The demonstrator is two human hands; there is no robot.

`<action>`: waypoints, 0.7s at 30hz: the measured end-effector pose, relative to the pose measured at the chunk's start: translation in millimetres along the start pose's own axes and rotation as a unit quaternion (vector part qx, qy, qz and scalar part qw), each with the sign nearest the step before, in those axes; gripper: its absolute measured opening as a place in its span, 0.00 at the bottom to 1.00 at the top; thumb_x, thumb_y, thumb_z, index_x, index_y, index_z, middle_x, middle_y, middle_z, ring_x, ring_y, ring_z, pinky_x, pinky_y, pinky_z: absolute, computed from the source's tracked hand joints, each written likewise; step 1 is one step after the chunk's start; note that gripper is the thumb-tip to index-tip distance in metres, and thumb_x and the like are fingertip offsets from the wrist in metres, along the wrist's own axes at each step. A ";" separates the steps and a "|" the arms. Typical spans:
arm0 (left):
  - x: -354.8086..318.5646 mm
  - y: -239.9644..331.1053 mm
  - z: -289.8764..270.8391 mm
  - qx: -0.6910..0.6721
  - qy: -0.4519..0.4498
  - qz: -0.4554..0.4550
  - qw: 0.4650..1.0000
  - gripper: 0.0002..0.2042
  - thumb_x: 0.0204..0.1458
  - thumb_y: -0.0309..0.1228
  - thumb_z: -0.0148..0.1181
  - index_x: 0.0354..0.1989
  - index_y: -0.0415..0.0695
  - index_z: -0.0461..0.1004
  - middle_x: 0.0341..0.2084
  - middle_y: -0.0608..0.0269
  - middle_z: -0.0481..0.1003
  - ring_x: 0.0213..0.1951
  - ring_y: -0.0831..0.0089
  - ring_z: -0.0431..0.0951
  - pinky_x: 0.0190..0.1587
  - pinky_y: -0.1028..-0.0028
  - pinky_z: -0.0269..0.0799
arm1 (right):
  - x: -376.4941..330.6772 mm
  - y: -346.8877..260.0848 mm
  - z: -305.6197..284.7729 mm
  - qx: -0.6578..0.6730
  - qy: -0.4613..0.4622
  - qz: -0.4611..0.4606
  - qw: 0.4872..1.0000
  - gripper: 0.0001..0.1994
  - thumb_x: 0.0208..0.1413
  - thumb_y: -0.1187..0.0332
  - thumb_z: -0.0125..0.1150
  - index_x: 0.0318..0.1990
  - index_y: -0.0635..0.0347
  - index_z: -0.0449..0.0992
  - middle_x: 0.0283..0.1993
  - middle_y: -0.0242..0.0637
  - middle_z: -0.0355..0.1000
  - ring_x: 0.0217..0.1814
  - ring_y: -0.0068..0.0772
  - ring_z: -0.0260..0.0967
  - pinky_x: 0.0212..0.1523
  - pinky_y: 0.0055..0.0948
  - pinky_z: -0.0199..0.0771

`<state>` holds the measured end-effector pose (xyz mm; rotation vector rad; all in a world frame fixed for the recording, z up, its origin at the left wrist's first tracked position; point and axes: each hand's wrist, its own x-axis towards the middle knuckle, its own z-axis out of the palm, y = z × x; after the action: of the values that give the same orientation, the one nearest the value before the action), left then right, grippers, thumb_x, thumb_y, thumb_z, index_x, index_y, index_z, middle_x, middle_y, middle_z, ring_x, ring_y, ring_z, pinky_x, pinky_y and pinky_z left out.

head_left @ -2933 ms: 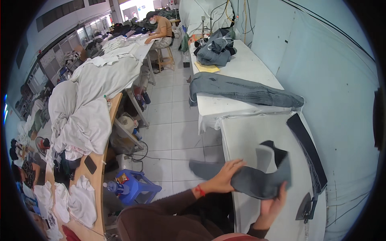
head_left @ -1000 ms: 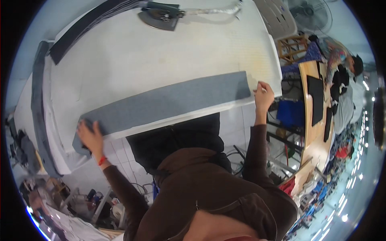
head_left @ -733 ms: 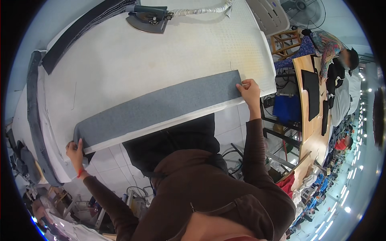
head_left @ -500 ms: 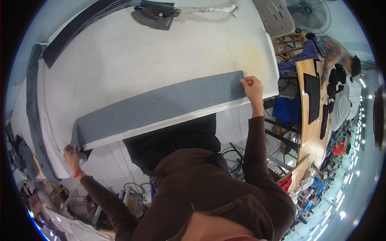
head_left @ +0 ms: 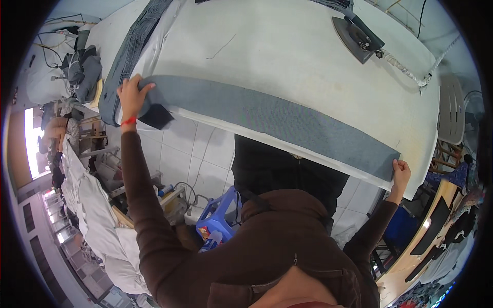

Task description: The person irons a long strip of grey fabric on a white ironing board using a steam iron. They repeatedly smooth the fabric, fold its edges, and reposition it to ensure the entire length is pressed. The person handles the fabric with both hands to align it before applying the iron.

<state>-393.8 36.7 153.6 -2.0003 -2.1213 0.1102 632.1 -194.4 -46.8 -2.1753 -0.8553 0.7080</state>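
Note:
A long grey-blue fabric strip (head_left: 262,112) lies along the near edge of the white padded table. At its left end my left hand (head_left: 132,97), with a red band at the wrist, is closed with thumb and fingers about the cloth's corner. Beside that hand a dark flap (head_left: 157,117) of cloth hangs over the edge. My right hand (head_left: 402,177) pinches the strip's right end between thumb and fingertips. Most of the strip rests flat between the two hands.
An iron (head_left: 358,40) with a wrapped cord lies at the table's far right. A bundle of grey strips (head_left: 137,45) runs along its left side. A blue plastic stool (head_left: 218,219) stands low at my left; a wooden table (head_left: 436,226) with black pieces is at right.
The view has swung left, so the table and iron appear farther right. My left hand now appears higher, beside the bundle of strips; my right hand still holds the right end.

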 end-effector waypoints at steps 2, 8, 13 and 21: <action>21.5 14.8 19.7 0.076 0.031 -0.027 0.996 0.22 0.63 0.49 0.81 0.58 0.50 0.84 0.57 0.57 0.86 0.63 0.54 0.81 0.70 0.43 0.70 | -2.4 -1.9 2.3 0.014 0.015 0.017 1.000 0.09 0.72 0.68 0.82 0.47 0.64 0.87 0.36 0.23 0.81 0.38 0.16 0.72 0.42 0.22 0.71; -9.4 126.1 110.7 -0.065 0.110 0.097 0.987 0.29 0.74 0.50 0.69 0.82 0.65 0.74 0.77 0.57 0.77 0.79 0.50 0.72 0.81 0.34 0.61 | -11.0 -0.7 3.4 -0.015 0.038 -0.014 0.999 0.10 0.71 0.67 0.83 0.45 0.65 0.87 0.35 0.24 0.82 0.37 0.15 0.72 0.40 0.22 0.72; -36.9 215.1 96.5 -0.049 0.018 -0.020 0.998 0.30 0.78 0.45 0.65 0.87 0.60 0.71 0.85 0.53 0.68 0.86 0.38 0.63 0.81 0.22 0.55 | -16.8 -40.4 -5.6 -0.325 0.057 -0.141 0.933 0.12 0.65 0.62 0.81 0.45 0.59 0.88 0.41 0.48 0.89 0.43 0.55 0.88 0.47 0.48 0.85; -59.8 336.1 105.0 -0.381 -0.002 0.069 0.922 0.28 0.82 0.43 0.58 0.88 0.56 0.70 0.89 0.54 0.64 0.89 0.45 0.59 0.89 0.35 0.48 | -11.7 -107.5 21.6 -0.182 0.023 -0.067 0.981 0.14 0.62 0.69 0.85 0.50 0.63 0.88 0.34 0.39 0.83 0.38 0.39 0.83 0.44 0.39 0.84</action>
<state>-85.3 10.8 -24.4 -2.5279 -2.2248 -0.8124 570.8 -135.6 23.5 -2.4118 -1.1701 0.4595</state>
